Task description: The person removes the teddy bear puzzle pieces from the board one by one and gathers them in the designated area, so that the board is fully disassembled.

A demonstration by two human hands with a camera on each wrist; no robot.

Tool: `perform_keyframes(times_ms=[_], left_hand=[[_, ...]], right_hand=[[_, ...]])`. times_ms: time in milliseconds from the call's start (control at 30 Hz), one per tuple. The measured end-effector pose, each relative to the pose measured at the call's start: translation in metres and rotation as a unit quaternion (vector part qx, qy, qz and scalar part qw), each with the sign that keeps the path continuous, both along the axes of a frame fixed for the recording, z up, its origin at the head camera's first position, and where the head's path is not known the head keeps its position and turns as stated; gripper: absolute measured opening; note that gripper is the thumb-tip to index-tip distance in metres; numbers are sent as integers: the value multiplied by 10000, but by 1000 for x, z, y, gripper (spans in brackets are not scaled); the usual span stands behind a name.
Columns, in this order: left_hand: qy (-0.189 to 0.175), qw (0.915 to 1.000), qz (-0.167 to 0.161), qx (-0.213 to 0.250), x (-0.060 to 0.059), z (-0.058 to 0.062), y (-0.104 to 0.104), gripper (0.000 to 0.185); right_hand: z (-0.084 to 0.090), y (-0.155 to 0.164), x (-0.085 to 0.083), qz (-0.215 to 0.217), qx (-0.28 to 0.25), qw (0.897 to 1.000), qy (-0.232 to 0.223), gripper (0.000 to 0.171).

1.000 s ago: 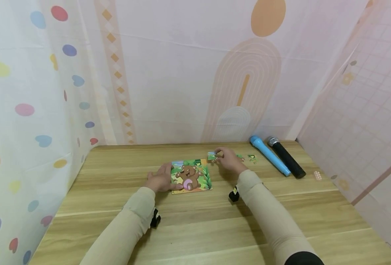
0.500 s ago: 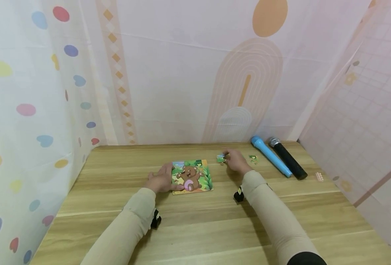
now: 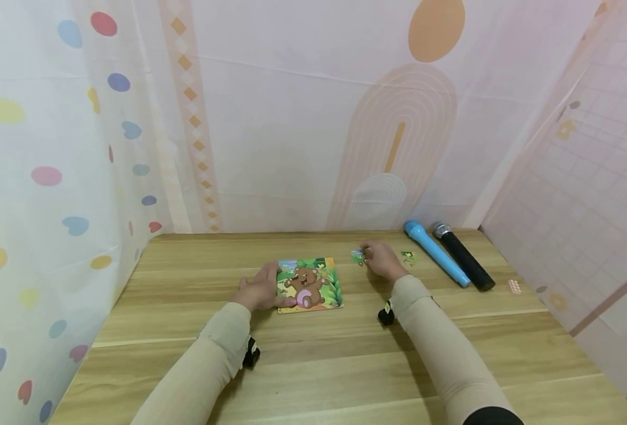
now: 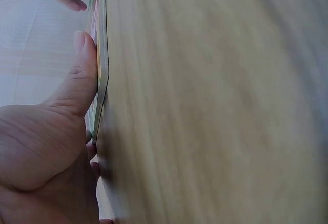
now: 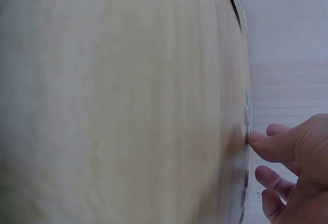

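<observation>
A square picture puzzle with a brown bear [image 3: 305, 286] lies in the middle of the table in the head view. My left hand [image 3: 260, 288] rests at its left side, the straight thumb lying over its lower left part. In the left wrist view that thumb [image 4: 82, 73] presses on top of the puzzle near its edge. Right of the puzzle, my right hand [image 3: 382, 260] holds a small green-and-blue puzzle piece [image 3: 357, 257] by its right end, the piece flat at table level. Thumb and fingertips [image 5: 259, 137] meet the piece in the right wrist view.
Another loose puzzle piece [image 3: 409, 257] lies beyond my right hand. A blue microphone [image 3: 435, 254] and a black microphone [image 3: 464, 257] lie side by side at the back right. A small dotted card [image 3: 514, 287] is near the right edge, and a patterned curtain [image 3: 271, 147] stands behind the table.
My right hand has moved to the right with the puzzle piece, away from the bear puzzle, and the piece has turned slightly. The left hand stays on the puzzle.
</observation>
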State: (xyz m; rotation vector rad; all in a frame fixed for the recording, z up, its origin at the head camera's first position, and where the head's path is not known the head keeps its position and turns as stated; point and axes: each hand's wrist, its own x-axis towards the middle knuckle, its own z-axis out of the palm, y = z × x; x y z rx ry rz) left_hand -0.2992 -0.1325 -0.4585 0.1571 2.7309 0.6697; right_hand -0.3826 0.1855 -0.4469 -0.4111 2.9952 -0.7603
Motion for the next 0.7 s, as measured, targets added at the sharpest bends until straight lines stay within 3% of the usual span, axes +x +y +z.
perform_keyframes(times_ms=[167, 400, 600, 700], left_hand=[[17, 10000, -26, -2, -1, -2, 0, 115], [-20, 10000, -18, -7, 9, 13, 5, 112], [6, 10000, -14, 31, 9, 10, 5, 113], [-35, 10000, -22, 28, 9, 11, 5, 112]], right_hand=[[2, -1, 1, 91, -88, 9998, -130, 38], [1, 3, 1, 91, 15, 9999, -86, 37], [2, 1, 3, 9, 112, 9999, -7, 38], [5, -8, 7, 194, 116, 9997, 95, 40]])
